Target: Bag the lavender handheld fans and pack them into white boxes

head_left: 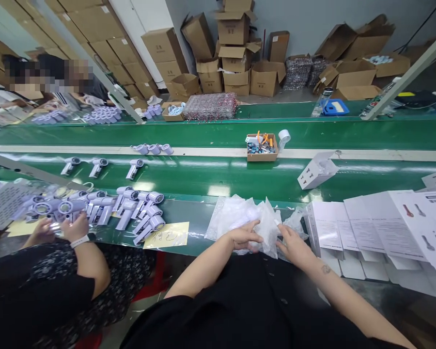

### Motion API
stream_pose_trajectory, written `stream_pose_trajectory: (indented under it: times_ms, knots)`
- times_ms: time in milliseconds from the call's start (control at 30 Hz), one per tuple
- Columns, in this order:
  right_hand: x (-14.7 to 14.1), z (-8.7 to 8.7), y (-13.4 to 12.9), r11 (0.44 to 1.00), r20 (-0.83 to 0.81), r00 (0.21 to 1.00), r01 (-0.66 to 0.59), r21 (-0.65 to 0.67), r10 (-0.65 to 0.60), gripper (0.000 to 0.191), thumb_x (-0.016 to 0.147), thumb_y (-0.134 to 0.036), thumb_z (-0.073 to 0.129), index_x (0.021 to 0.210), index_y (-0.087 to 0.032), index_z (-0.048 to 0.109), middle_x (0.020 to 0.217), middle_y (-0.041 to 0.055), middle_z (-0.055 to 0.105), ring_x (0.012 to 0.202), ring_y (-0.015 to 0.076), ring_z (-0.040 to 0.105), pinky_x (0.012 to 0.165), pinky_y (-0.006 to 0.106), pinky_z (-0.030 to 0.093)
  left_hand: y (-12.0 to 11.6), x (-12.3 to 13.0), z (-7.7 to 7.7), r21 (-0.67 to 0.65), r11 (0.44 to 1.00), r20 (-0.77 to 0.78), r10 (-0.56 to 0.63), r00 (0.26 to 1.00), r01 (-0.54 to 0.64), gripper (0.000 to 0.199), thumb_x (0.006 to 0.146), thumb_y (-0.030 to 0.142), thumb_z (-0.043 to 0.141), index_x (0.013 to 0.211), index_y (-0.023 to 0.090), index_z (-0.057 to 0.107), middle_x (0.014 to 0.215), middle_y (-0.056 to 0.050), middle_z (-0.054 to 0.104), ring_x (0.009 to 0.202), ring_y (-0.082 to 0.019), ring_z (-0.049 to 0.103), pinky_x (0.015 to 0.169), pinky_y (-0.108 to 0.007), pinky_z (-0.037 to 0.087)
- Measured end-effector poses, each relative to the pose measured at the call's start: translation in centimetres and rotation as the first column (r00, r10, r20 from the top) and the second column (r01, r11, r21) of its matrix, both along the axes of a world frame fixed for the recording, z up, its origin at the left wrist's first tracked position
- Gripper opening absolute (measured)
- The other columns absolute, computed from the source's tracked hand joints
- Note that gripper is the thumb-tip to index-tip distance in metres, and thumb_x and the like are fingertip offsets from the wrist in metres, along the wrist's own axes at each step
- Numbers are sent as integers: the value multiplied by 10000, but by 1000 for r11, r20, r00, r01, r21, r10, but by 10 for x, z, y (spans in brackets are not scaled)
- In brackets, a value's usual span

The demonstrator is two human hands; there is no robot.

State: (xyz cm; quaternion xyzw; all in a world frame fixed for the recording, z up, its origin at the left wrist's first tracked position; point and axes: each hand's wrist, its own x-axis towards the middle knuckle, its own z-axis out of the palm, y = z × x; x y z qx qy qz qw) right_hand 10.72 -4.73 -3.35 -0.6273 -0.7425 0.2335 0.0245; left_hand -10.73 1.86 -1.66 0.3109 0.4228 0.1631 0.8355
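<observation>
My left hand [245, 236] lies on a pile of translucent plastic bags [234, 213] at the table's near edge, its fingers spread. A pale lilac shape shows faintly through the bags. My right hand [288, 242] touches the right side of a raised bag [269, 225], thumb and fingers apart around its edge; whether it pinches the plastic is hard to make out. To the right of my hands stand several open white printed boxes [330, 228]. More crumpled clear plastic [296, 220] lies between the bags and the boxes.
Lilac handheld devices [145, 213] are heaped at left beside a yellow handwritten note [167, 236]. A seated person's hands [76, 228] work there. Across the green belt [203, 179] are a tool box [262, 156], a white box [318, 172] and several spaced devices [134, 168].
</observation>
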Motion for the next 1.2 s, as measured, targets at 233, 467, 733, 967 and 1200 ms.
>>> stream_pose_trajectory:
  times_ms: [233, 467, 733, 967, 1200]
  knots:
    - [-2, -47, -12, 987, 8, 996, 84, -140, -83, 657, 749, -392, 609, 1354, -227, 413, 1545, 168, 81, 1368, 473, 76, 938, 620, 346, -11, 26, 1, 163, 983, -241, 120, 963, -81, 931, 548, 318, 816, 1347, 262, 341, 1212, -141, 546, 1012, -257, 579, 795, -369, 469]
    - [-7, -84, 16, 988, -148, 983, -85, 131, 105, 576, 748, -254, 593, 1303, -166, 465, 1497, 153, 276, 1394, 323, 169, 1080, 490, 267, -17, 5, -42, 629, 774, -593, 420, 687, 70, 610, 721, 257, 642, 1291, 196, 435, 902, -75, 658, 954, -260, 609, 881, -334, 397]
    - [8, -94, 18, 958, -186, 973, -82, 274, 137, 536, 777, -259, 578, 1296, -165, 481, 1440, 139, 383, 1355, 316, 252, 1059, 502, 315, -27, -8, -49, 547, 670, -826, 332, 456, 503, 569, 851, 448, 494, 1340, 194, 355, 1126, -116, 599, 1010, -254, 590, 825, -333, 449]
    - [23, -68, -16, 892, -157, 973, -83, 444, 168, 476, 817, -353, 568, 1235, -133, 516, 1418, 200, 340, 1347, 355, 225, 1063, 548, 280, -56, -44, -58, 580, -21, -740, 404, 538, 814, 541, 808, 468, 584, 1319, 337, 465, 1231, -112, 504, 1153, -311, 439, 993, -489, 326]
    - [21, -85, -73, 949, -13, 1000, 21, 315, -18, 546, 738, -410, 662, 1223, -191, 541, 1505, 175, 174, 1366, 449, 110, 1039, 625, 224, -55, -49, -89, 399, -182, -869, 237, 434, 899, 570, 766, 434, 664, 1298, 380, 467, 1358, -43, 454, 1293, -335, 298, 1069, -543, 120]
